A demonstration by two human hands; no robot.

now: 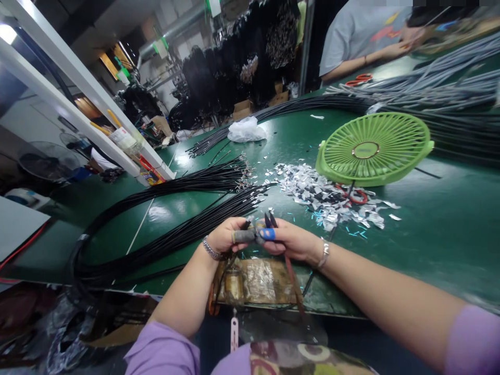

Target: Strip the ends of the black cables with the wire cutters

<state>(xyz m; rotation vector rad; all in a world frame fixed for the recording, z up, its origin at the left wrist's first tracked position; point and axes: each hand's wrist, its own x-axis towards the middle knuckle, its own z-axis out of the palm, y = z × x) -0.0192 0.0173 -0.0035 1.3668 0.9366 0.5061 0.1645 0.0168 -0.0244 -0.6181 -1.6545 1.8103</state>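
Observation:
My left hand (228, 237) and my right hand (291, 240) meet above the front edge of the green table (449, 224). Both are closed in a pinch around the end of a black cable (247, 225). A grey finger guard covers my left thumb and a blue one my right fingertip. Dark tool tips, perhaps cutters (270, 220), stick up from my right hand. A large bundle of black cables (164, 229) loops from my hands to the left and back across the table.
A pile of silver and blue foil scraps (324, 195) lies ahead, beside a green fan (371, 148) lying flat. Red-handled scissors (357, 197) sit under the scraps. More black and grey cables run along the back. Another person (367, 36) works at the far right.

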